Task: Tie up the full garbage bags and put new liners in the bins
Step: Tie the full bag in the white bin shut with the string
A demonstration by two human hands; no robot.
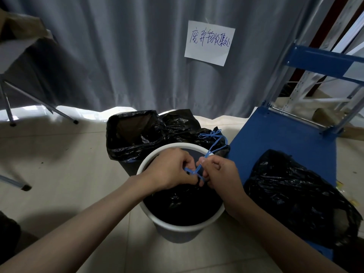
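Note:
A white bin (178,228) stands on the floor in front of me with a black garbage bag (183,201) inside it. Above the bin, my left hand (169,170) and my right hand (220,172) both pinch the bag's blue drawstring (192,171), which crosses between my fingers. A loop of the string runs up and right from my right hand. Behind the bin stands a second bin lined with an open black bag (132,133). Next to it lies a black bag tied with a blue drawstring (211,135).
A blue cart platform (279,140) stands on the right with another black bag (291,192) lying on it. A grey curtain with a handwritten paper note (208,43) hangs behind. Metal table legs (39,103) stand at the left. Pale floor tiles surround the bins.

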